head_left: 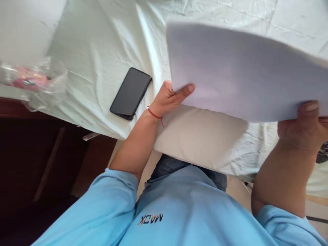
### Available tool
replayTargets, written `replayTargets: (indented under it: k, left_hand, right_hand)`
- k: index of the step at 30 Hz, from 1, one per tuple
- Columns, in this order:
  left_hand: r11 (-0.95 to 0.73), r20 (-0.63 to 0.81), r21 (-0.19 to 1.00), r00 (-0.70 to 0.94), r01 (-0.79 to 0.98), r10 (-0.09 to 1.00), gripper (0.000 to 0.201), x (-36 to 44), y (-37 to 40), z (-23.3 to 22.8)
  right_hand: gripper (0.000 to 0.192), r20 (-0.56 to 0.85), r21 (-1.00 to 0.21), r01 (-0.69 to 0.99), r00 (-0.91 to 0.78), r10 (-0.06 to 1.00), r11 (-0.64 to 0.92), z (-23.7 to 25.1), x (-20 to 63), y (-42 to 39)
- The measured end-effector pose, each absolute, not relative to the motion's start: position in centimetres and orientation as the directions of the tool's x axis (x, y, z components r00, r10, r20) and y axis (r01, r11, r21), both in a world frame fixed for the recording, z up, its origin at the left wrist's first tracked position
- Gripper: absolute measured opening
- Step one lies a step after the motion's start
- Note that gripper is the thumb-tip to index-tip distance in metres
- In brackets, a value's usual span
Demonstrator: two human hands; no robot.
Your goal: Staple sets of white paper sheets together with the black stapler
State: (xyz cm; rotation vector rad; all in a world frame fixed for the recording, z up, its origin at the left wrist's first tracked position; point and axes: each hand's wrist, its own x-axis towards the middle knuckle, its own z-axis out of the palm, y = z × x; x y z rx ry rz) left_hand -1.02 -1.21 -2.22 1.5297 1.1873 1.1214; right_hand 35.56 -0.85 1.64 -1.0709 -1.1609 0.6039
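Holding a large white sheet (243, 71) above the bed, both hands are closed on its lower edge. The left hand (169, 97), in the middle of the frame, pinches the lower left corner, with the thumb lying on top of the sheet and the other fingers hidden under it. A thin red string (154, 114) is around this wrist. The right hand (303, 124), at the right edge of the frame, grips the lower right corner in the same way, the thumb on top. The sheet fills the upper right of the frame and looks slightly blurred.

Under the sheet, in the lower middle, lies a cream pillow (202, 136) on the pale green bedsheet (102, 44). A black phone (131, 93) lies face up on the bedsheet, just beside the left wrist but apart from it. At the left edge, a clear plastic bag (36, 82) with something pink inside rests on the bed. The person wears a light blue shirt (179, 212), at the bottom of the frame.
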Motion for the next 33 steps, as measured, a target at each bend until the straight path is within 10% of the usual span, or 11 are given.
replayTargets:
  k: [7,19,33]
  left_hand:
    - [-0.018,-0.015,0.992,0.262,0.122,0.965,0.07,-0.4,-1.8,-1.5]
    - [0.002,-0.043,0.976,0.183,0.219,0.982,0.04,-0.1,-0.4,-3.7]
    - [-0.179,0.049,0.84,0.257,0.513,0.965,0.025,0.7,3.3,-2.9]
  right_hand:
    - [0.043,0.371,-0.925,0.237,0.387,0.844,0.298,2.2,35.1,-1.7]
    - [0.043,-0.32,-0.882,0.164,0.478,0.818,-0.441,1.8,37.9,-5.3]
    - [0.059,-0.429,-0.845,0.143,0.395,0.813,-0.516,1.4,38.3,-5.3]
